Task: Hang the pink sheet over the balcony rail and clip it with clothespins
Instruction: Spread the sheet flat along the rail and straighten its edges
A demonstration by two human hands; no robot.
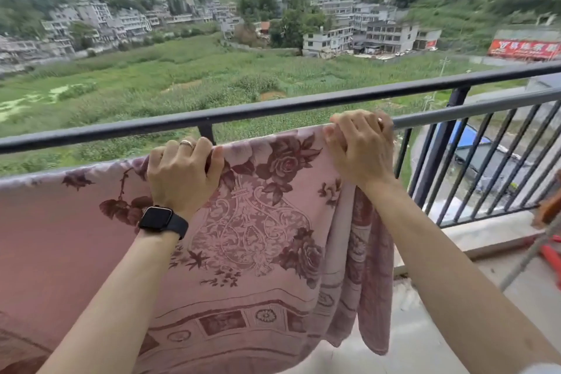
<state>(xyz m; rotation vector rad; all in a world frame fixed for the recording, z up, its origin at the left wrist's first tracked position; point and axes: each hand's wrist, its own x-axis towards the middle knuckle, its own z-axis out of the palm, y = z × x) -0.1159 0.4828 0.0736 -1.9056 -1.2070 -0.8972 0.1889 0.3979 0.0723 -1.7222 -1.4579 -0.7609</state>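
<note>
A pink sheet (258, 237) with a dark red flower pattern hangs over the lower grey rail (473, 111) of the balcony, draped from the left edge of view to about the middle. My left hand (182, 173), with a ring and a black watch on the wrist, grips the sheet's top fold on the rail. My right hand (361, 146) grips the sheet's right end where it lies over the rail, fingers curled over the top. The sheet's right corner hangs in loose folds below that hand. No clothespins are in view.
A darker upper rail (273, 106) runs just beyond the lower one, on black posts and vertical bars (498, 161). The concrete balcony floor (425, 328) lies at the right. Red and orange objects (551, 255) with a rope sit at the right edge. Fields and buildings lie far below.
</note>
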